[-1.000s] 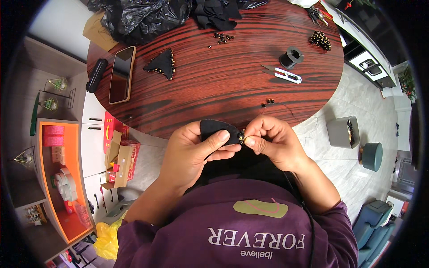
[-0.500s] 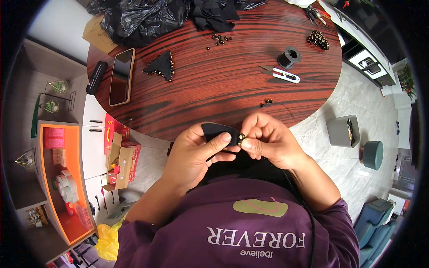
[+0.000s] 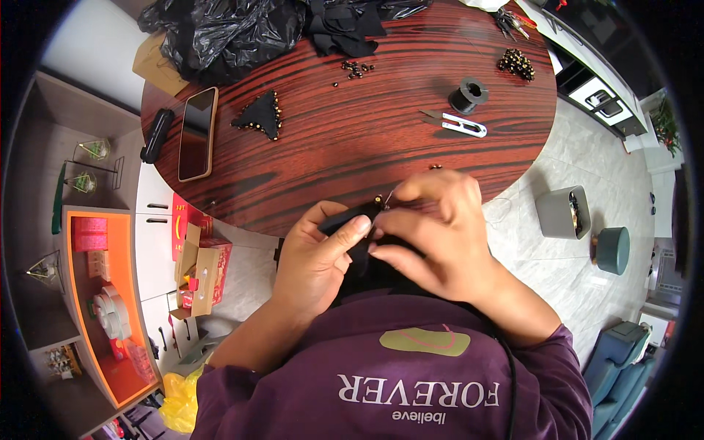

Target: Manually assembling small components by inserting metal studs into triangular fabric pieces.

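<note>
My left hand (image 3: 315, 253) pinches a folded piece of black fabric (image 3: 343, 219) between thumb and fingers. Dark and gold beads (image 3: 379, 199) sit at the fabric's right end. Close against that end is my right hand (image 3: 440, 227), its fingers bent and partly blurred. A thin pale strand, needle or thread, shows by its upper fingertip; the exact grip is hidden. Farther up the table lies a black triangular fabric piece (image 3: 258, 116) edged with gold and dark beads. A few loose beads (image 3: 435, 167) lie just beyond my right hand.
On the round wood-grain table (image 3: 330, 147) are a phone (image 3: 198, 133), a black case (image 3: 157, 136), white-handled thread snips (image 3: 463, 126), a black spool (image 3: 469, 95), a bead pile (image 3: 517, 64), scattered beads (image 3: 357, 70) and black plastic bags (image 3: 227, 37). A grey bin (image 3: 563, 213) stands right.
My right hand has shifted from pinching the beads to a raised, more spread posture over the fabric's end. The fabric in my left hand has tilted and shows a narrower face.
</note>
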